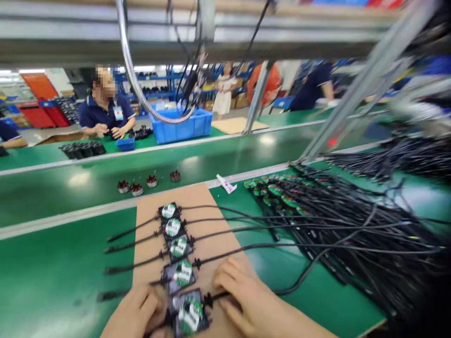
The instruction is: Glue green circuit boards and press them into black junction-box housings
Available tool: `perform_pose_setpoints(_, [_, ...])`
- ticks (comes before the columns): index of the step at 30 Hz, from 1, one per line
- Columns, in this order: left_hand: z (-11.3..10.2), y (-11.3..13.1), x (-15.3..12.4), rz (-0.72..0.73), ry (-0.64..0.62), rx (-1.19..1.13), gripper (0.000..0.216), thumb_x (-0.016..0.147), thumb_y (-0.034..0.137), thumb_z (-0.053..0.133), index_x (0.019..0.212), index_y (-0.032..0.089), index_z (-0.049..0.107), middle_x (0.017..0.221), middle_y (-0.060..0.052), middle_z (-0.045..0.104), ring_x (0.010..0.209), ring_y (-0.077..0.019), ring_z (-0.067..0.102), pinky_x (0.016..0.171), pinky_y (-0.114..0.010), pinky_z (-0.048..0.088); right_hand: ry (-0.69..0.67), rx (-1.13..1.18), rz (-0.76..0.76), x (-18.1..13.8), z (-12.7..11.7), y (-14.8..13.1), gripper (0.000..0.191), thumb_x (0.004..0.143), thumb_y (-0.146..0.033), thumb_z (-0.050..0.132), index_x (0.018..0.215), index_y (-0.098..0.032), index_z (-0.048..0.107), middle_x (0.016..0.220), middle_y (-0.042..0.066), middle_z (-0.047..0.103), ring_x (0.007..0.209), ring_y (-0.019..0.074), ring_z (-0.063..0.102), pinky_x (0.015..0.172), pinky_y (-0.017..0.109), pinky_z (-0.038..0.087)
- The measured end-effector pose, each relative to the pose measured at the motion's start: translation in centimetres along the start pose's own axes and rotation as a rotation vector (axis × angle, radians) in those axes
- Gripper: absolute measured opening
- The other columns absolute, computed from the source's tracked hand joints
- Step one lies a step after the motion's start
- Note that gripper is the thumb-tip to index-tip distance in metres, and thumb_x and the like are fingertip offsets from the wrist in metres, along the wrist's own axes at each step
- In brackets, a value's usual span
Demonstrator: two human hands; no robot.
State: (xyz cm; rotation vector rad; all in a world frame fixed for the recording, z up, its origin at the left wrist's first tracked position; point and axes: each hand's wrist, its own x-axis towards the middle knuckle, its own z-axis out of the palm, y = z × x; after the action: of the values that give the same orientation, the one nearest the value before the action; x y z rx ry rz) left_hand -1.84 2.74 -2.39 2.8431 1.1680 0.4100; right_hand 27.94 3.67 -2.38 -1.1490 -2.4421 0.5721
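Observation:
On a brown cardboard sheet (195,199), several square black housings with round green circuit boards lie in a column, white material on each board. Cables come out of both sides of them. The nearest circuit board (192,315) sits between my hands. My right hand (243,293) is closed around the black cable (221,295) at that housing's right side. At its left edge, my left hand (141,310) has its fingers curled; what they pinch is hidden. Farther up the sheet are another board (182,273) and the farthest board (168,211).
A heap of black cables with boards (338,220) covers the right side. A white tube (226,184) lies behind the sheet. Several copper-wound motor parts (136,189) stand on the green strip beyond. A co-worker (105,108) sits opposite, near a blue crate (183,126). A metal post (338,98) slants at right.

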Motion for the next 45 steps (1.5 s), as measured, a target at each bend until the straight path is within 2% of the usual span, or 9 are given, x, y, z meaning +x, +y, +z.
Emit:
perform_pose_setpoints(2, [0.2,1.0,-0.7,-0.192,-0.110,-0.148,0.006,0.087,0.016,0.051,0.085,0.020,0.055,0.089,-0.005,0.060,0.080,-0.0193,0.060,0.070,-0.031,0.053,0.008,-0.010,-0.049,0.0,0.9,0.6,0.015,0.081,-0.009,0.048,0.090,-0.017,0.058,0.089,0.008,0.057,0.086,0.0215,0.049,0.077,0.038,0.044])
perform_pose_setpoints(4, [0.0,2.0,-1.1,-0.303,-0.130,-0.275,0.010,0.090,0.015,0.044,0.088,0.020,0.052,0.092,-0.006,0.059,0.086,-0.0211,0.058,0.074,-0.034,0.051,0.048,-0.003,-0.121,0.1,1.7,1.2,0.018,0.090,-0.009,0.041,0.092,-0.017,0.057,0.087,0.008,0.058,0.084,0.0207,0.049,0.076,0.037,0.043])
perform_pose_setpoints(10, [-1.9,3.7,-1.5,-0.425,-0.091,-0.476,0.014,0.097,0.019,0.033,0.091,0.022,0.045,0.077,0.000,0.057,0.064,-0.0146,0.054,0.058,-0.025,0.043,0.062,-0.052,-0.204,-1.1,0.9,0.5,0.027,0.089,-0.002,0.037,0.105,-0.015,0.054,0.086,0.006,0.060,0.076,0.0178,0.052,0.065,0.030,0.044])
perform_pose_setpoints(16, [-2.3,4.3,-1.1,-0.398,-0.034,-0.497,0.016,0.099,0.022,0.032,0.090,0.023,0.046,0.071,0.003,0.058,0.058,-0.0138,0.054,0.053,-0.024,0.039,-0.120,-0.101,-0.245,-1.1,-2.0,-3.0,0.017,0.088,-0.009,0.042,0.083,-0.019,0.054,0.073,0.002,0.058,0.064,0.0172,0.054,0.057,0.030,0.038])
perform_pose_setpoints(25, [-1.2,4.1,0.5,-0.437,-0.215,-0.383,0.021,0.098,0.024,0.028,0.088,0.022,0.046,0.073,0.000,0.060,0.062,-0.0195,0.059,0.054,-0.029,0.041,-0.425,-0.180,-0.156,1.7,-2.1,-3.9,0.017,0.078,-0.004,0.046,0.077,-0.019,0.054,0.070,0.003,0.058,0.057,0.0164,0.051,0.051,0.030,0.024])
perform_pose_setpoints(30, [-1.4,3.7,0.8,-0.457,-0.263,-0.366,0.023,0.098,0.025,0.027,0.085,0.022,0.046,0.070,-0.001,0.060,0.060,-0.0199,0.059,0.053,-0.029,0.041,-0.447,-0.162,-0.078,2.7,-2.2,-3.9,0.012,0.082,-0.013,0.046,0.086,-0.019,0.056,0.072,0.004,0.060,0.058,0.0193,0.054,0.051,0.029,0.022])
perform_pose_setpoints(36, [-1.7,3.1,0.5,-0.502,-0.281,-0.439,0.023,0.097,0.023,0.031,0.089,0.022,0.052,0.076,-0.001,0.064,0.065,-0.0191,0.063,0.057,-0.029,0.047,-0.466,-0.153,-0.139,4.1,-1.9,-4.0,0.035,0.084,-0.021,0.046,0.116,-0.018,0.060,0.076,0.006,0.065,0.065,0.0207,0.062,0.053,0.030,0.025])
perform_pose_setpoints(40, [-1.4,2.7,-0.1,-0.443,-0.186,-0.409,0.020,0.096,0.022,0.039,0.102,0.023,0.058,0.089,-0.003,0.067,0.074,-0.0183,0.066,0.063,-0.029,0.053,-0.439,-0.202,-0.169,4.4,-1.1,-4.3,0.032,0.083,-0.022,0.047,0.107,-0.015,0.066,0.073,0.006,0.067,0.058,0.0197,0.060,0.050,0.032,0.022])
perform_pose_setpoints(45, [-0.9,3.2,-0.6,-0.247,-0.026,-0.119,0.021,0.096,0.015,0.039,0.106,0.017,0.057,0.084,-0.005,0.068,0.068,-0.0184,0.066,0.056,-0.028,0.055,-0.418,-0.237,-0.221,4.1,-0.1,-4.5,0.035,0.079,-0.022,0.051,0.108,-0.011,0.067,0.072,0.006,0.068,0.054,0.0193,0.058,0.048,0.035,0.018])
